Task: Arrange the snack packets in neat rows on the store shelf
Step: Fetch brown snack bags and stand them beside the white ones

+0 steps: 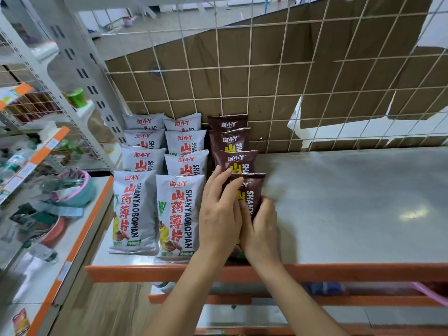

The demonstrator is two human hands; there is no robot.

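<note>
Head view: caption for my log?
Left hand presses and right hand grips a brown packet fronting its row on the shelf.

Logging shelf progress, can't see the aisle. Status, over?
Left hand flat on front brown packet; right hand grips its right edge. Packet fourth in brown row, beside two grey rows. No obstruction seen.
</note>
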